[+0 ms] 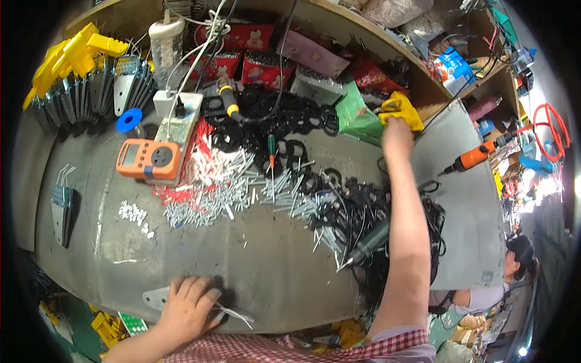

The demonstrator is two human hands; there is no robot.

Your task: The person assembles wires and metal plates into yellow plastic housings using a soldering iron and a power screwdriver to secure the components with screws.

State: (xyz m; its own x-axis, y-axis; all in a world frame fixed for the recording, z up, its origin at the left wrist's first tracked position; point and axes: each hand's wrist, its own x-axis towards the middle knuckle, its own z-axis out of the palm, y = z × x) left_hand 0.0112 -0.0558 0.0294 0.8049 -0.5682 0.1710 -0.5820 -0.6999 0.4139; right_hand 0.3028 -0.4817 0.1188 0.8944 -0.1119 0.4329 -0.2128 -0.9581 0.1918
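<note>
Near the table's front edge, my left hand point(190, 305) is closed over a flat grey tapered part point(155, 297) with holes. White wires point(237, 314) come out of the part on the right side of the hand, and its middle is hidden under my fingers. My right arm stretches to the far right, where my right hand point(397, 140) grips a yellow plastic part point(402, 109) beside a green bag point(358, 114). The fingertips there are partly hidden. A similar grey part with wires point(62, 212) lies at the left of the table.
An orange multimeter point(147, 160), screws point(193, 209), a screwdriver point(272, 154) and black rings point(248, 130) cover the middle. A dark electric screwdriver point(369, 243) lies beside my right forearm. An orange power tool point(472, 158) is at right; a person point(484, 296) sits beyond.
</note>
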